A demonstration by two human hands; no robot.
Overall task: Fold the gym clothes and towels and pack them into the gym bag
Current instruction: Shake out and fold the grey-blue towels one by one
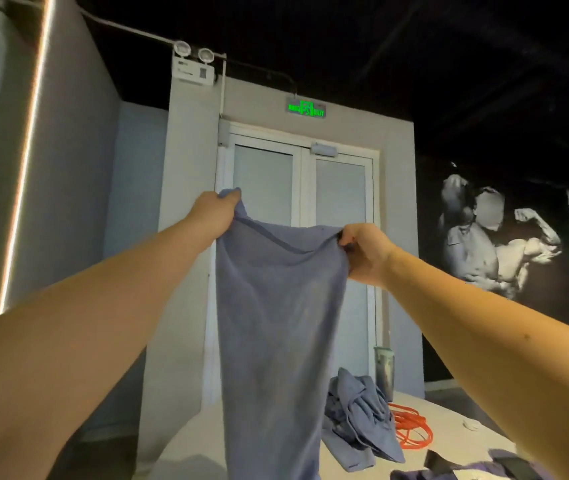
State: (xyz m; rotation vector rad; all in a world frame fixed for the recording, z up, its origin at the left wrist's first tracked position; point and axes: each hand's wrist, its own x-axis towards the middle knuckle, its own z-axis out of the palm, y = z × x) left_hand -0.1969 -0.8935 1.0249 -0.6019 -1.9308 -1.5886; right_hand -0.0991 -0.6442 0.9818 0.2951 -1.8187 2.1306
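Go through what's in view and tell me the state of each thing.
Blue cloth: unfolded, hanging full length, held up in the air.
Left hand: grips its top corner.
Right hand: grips its other top corner.
Blue garment: crumpled on the table.
Orange cord: loosely coiled.
Tumbler: upright.
Double door: closed.
Exit sign: lit.

My two arms are bare along the whole stretch that shows: the left forearm (103, 323) lies to the left of the white double door (340, 192), broad and smooth, and the right forearm (483, 323) to the right of it. On the right forearm, low and well to the right of the door, sits one small dark speck (526, 336), like a mole. My left hand (215, 211) and right hand (367, 252), both in front of the door, are bare too; the right fingertips (347, 244) look dark, whether from varnish or shadow I cannot tell.
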